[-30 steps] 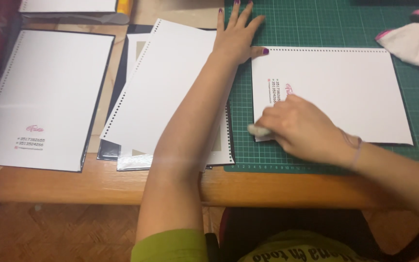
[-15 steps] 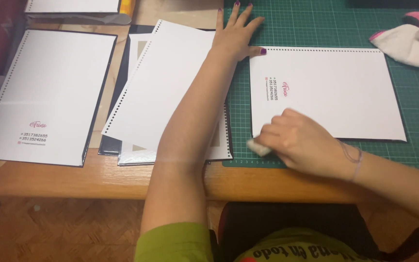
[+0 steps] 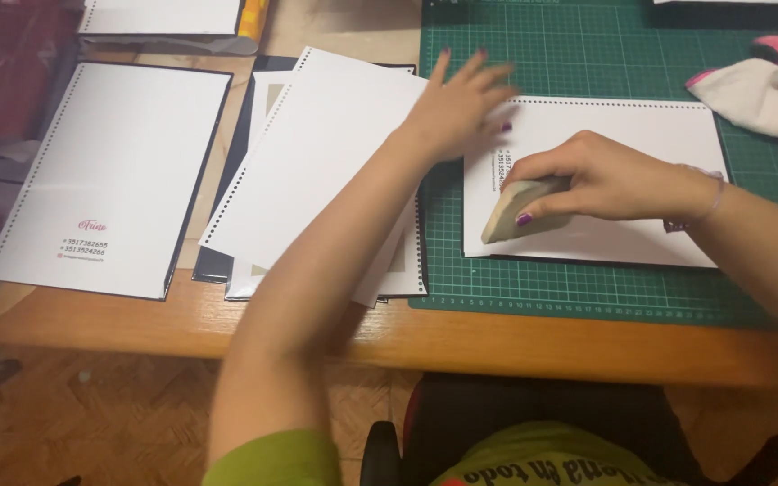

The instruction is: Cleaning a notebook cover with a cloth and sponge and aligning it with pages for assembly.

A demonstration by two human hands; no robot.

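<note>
In the head view, the right hand (image 3: 605, 175) has its fingers closed around a small beige block (image 3: 513, 209), which lies on the white punched sheet (image 3: 623, 135) on the green cutting mat (image 3: 587, 54). The left hand (image 3: 456, 103) lies flat with fingers spread wide, at the sheet's upper left corner.

Two hands are counted, left hand (image 3: 455, 110) and right hand (image 3: 607, 175). One tan block (image 3: 512, 207) is held. One green cutting mat (image 3: 587, 54) is seen. One wooden table (image 3: 497, 337) is noted. One pink-and-white cloth (image 3: 763, 85) is noted. Punched white sheets are spread in four places; sheets within the fanned pile (image 3: 317, 171) cannot be counted.
</note>
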